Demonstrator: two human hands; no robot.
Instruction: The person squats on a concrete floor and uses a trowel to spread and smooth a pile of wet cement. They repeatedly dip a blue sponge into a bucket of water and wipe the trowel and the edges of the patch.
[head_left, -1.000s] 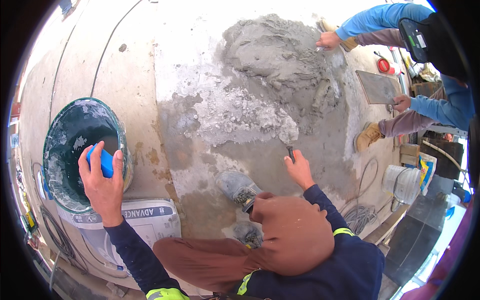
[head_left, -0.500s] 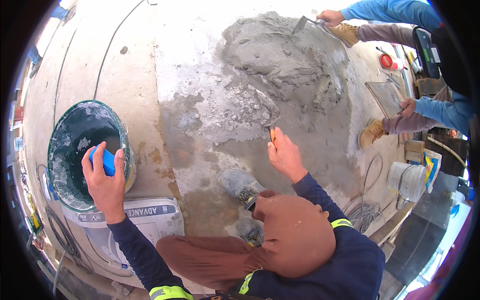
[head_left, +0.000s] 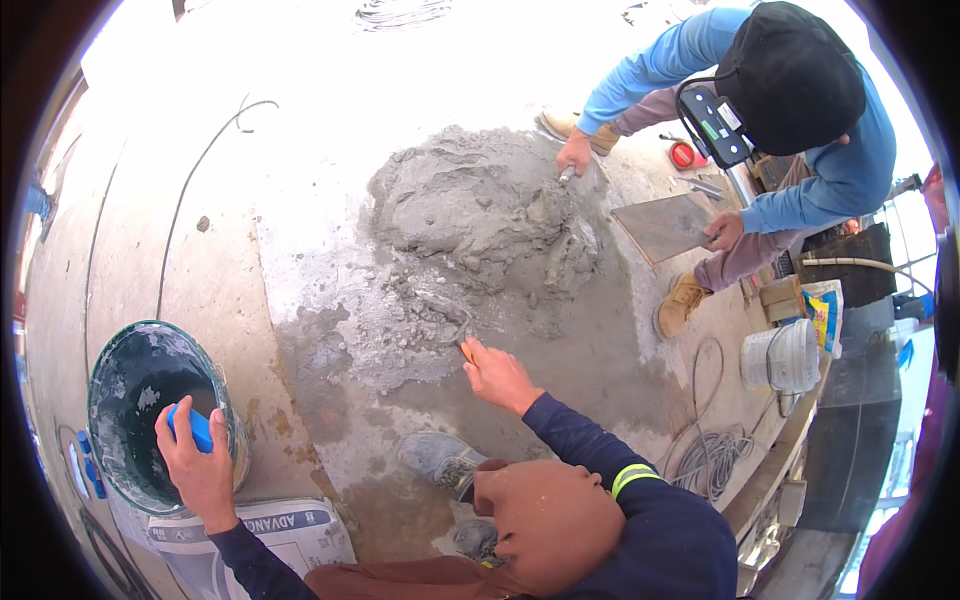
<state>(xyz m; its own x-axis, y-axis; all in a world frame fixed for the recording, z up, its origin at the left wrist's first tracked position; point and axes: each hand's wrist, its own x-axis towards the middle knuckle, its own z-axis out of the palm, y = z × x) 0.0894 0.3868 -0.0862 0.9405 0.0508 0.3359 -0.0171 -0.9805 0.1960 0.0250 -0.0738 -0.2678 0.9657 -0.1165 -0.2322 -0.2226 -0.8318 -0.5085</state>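
Wet grey mortar heap [head_left: 480, 215] on concrete floor [head_left: 225, 275], looser crumbly mix at near edge. Dk green bucket [head_left: 125, 365] to L, inner wall smeared grey; murky contents partly hidden, kind unclear. White bucket [head_left: 785, 358] far R, contents not visible. Trowel [head_left: 467, 351] at heap's near edge: orange handle twd person, other end pointing away into mix, blade mostly obscured. R hand [head_left: 500, 378] closed rnd handle. Blue block [head_left: 193, 428] over green bucket's mouth, pinched btwn L hand [head_left: 197, 472] thumb & fingers.
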